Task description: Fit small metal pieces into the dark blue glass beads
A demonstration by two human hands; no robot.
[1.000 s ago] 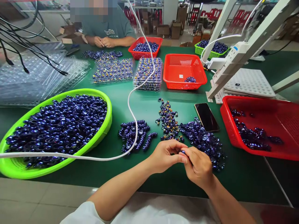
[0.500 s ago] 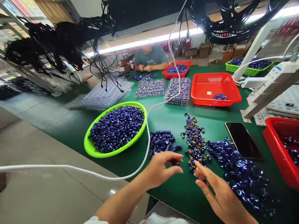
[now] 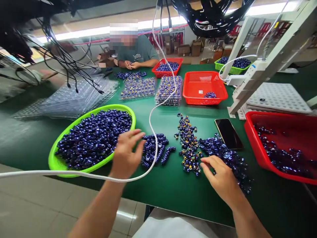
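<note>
My left hand is at the near right rim of a green basket heaped with shiny dark-blue ring-shaped pieces. Its thumb and fingers are apart, and nothing shows between them. Rows of stacked blue pieces lie just beyond its fingertips, with a short curved row to their right. My right hand hovers by a pile of blue pieces with gold and coloured bits. Its thumb and forefinger tips are close together with a small gap. Loose blue discs lie partly behind it.
A white cable hangs down and crosses in front of my left forearm. Filled clear trays, a red basket, a phone and a red bin stand around. Across the table sits a person.
The view has swung to the right. My left hand has moved left, from beside the short row to the green basket's rim. My right hand's thumb and forefinger have drawn closer together.
</note>
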